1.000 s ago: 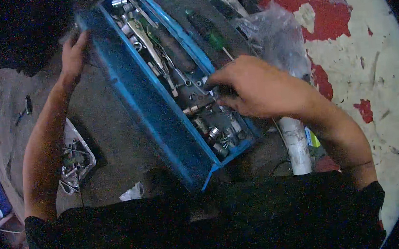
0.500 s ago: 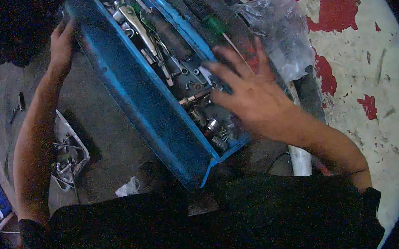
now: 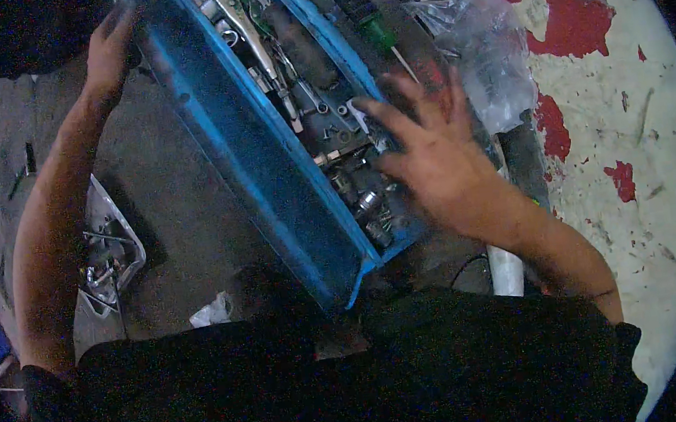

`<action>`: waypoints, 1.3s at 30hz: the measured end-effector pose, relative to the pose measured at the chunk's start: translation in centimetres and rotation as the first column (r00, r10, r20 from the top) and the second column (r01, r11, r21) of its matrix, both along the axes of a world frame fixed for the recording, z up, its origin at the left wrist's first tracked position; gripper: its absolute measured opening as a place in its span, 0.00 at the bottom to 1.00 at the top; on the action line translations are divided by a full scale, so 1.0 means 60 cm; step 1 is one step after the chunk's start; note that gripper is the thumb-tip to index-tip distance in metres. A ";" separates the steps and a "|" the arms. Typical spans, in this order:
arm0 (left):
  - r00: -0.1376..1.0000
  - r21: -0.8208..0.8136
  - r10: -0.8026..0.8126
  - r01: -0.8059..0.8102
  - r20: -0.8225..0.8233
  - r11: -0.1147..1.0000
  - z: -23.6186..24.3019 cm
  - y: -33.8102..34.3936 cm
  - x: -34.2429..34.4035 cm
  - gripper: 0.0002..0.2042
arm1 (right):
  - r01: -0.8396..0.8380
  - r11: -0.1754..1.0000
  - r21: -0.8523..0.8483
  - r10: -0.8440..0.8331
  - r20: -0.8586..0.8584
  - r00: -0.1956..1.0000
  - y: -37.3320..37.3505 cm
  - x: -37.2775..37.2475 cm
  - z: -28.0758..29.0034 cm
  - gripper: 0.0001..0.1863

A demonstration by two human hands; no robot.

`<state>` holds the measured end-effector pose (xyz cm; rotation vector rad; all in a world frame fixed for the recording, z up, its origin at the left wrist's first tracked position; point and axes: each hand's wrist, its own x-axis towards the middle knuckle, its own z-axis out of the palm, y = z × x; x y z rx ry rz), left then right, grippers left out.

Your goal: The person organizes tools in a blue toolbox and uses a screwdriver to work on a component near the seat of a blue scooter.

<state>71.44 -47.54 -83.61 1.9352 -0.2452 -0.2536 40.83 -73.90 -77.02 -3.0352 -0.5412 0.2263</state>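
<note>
A long blue metal toolbox (image 3: 258, 182) lies open and slanted in front of me. At its far left edge, my left hand (image 3: 111, 54) is closed on the metal; its fingertips are dim. My right hand (image 3: 447, 160), fingers spread and slightly blurred, hovers over the near right side of the toolbox and holds nothing. Below its fingers lie sockets (image 3: 368, 201) and small bolts. Farther up inside are a ratchet handle (image 3: 243, 33) and a combination wrench (image 3: 306, 92). A green-handled screwdriver (image 3: 376, 32) lies beyond the right wall, its shaft tip hidden behind my fingers.
A clear plastic bag (image 3: 486, 58) lies to the right, beside a pale floor (image 3: 640, 141) with peeling red paint. A white pipe (image 3: 506, 270) shows near my right forearm. By my left forearm stands a metal tray (image 3: 139, 238) with hardware, and a crumpled white scrap (image 3: 212, 311) lies nearby.
The toolbox and its contents appear shifted slightly right in view. My right hand has moved a little right and nearer, its fingers still spread. The left hand keeps its place on the edge.
</note>
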 end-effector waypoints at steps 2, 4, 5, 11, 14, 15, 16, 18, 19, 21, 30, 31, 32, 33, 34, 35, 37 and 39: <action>0.997 0.006 0.054 -0.055 0.062 0.998 0.003 0.012 -0.002 0.19 | 0.039 0.990 0.133 -0.040 0.005 0.999 0.001 0.008 0.007 0.06; 0.997 -0.085 -0.077 0.080 0.032 0.993 -0.009 0.026 0.015 0.19 | -0.005 0.996 0.087 0.012 -0.072 0.997 0.012 0.007 0.010 0.07; 0.997 -0.087 -0.077 0.080 0.030 0.993 -0.010 0.026 0.014 0.19 | -0.046 0.998 0.044 0.052 -0.153 0.987 0.018 0.006 0.010 0.07; 0.999 -0.137 -0.015 0.020 0.035 0.990 -0.017 0.022 0.020 0.18 | -0.063 0.996 -0.070 0.052 -0.147 0.988 0.026 0.003 -0.008 0.06; 0.999 -0.098 0.006 -0.001 0.051 0.995 -0.014 0.017 0.016 0.18 | -0.083 0.996 -0.021 0.078 -0.176 0.981 0.028 -0.002 -0.020 0.07; 0.998 -0.084 0.023 -0.018 0.059 0.996 -0.012 0.015 0.016 0.18 | -0.079 0.997 -0.023 0.074 -0.176 0.982 0.028 -0.003 -0.021 0.07; 0.997 -0.072 0.041 -0.036 0.065 0.997 -0.013 0.015 0.016 0.18 | -0.124 0.992 -0.024 0.119 -0.141 0.983 0.027 -0.004 -0.022 0.07; 0.999 -0.096 -0.005 0.010 0.050 0.995 -0.012 0.014 0.018 0.18 | -0.159 0.987 -0.033 0.154 -0.110 0.982 0.017 -0.001 -0.018 0.07; 0.998 -0.109 -0.041 0.044 0.038 0.993 -0.012 0.021 0.019 0.19 | -0.131 0.991 0.012 0.131 -0.017 0.991 0.006 0.009 -0.011 0.08; 0.998 -0.088 -0.024 0.029 0.061 0.996 -0.017 0.030 0.021 0.20 | -0.113 0.992 0.060 0.108 0.076 0.991 -0.016 0.027 0.019 0.09; 1.000 -0.078 0.009 -0.007 0.020 0.997 -0.019 0.027 0.023 0.21 | 0.790 -0.040 0.611 -0.161 -0.785 0.599 -0.064 0.020 0.053 0.12; 1.000 -0.101 -0.008 0.010 0.023 0.995 -0.020 0.029 0.028 0.21 | 0.857 -0.033 0.514 -0.142 -0.851 0.505 -0.067 0.020 0.051 0.12; 1.000 -0.098 -0.005 0.007 0.024 0.995 -0.022 0.032 0.032 0.21 | 0.856 -0.032 0.515 -0.138 -0.851 0.507 -0.064 0.019 0.044 0.12; 1.000 -0.111 0.001 0.001 0.022 0.994 -0.025 0.037 0.035 0.21 | 0.631 0.361 0.686 -0.216 -0.597 0.773 -0.057 0.016 0.030 0.11; 1.000 -0.125 0.000 0.002 0.019 0.992 -0.022 0.032 0.032 0.21 | 0.296 0.702 0.648 -0.148 -0.274 0.950 -0.050 0.010 0.018 0.11; 1.000 -0.123 -0.002 0.004 0.019 0.992 -0.018 0.028 0.028 0.21 | 0.297 0.699 0.650 -0.149 -0.274 0.950 -0.046 0.005 0.008 0.11; 1.000 -0.117 -0.028 0.027 -0.003 0.993 -0.013 0.016 0.021 0.22 | 0.127 0.881 0.456 -0.065 -0.148 0.987 -0.035 -0.008 -0.006 0.14; 1.000 -0.120 -0.003 0.007 0.029 0.993 -0.021 0.034 0.033 0.21 | 0.142 0.907 0.397 -0.063 -0.206 0.977 0.002 -0.003 0.006 0.10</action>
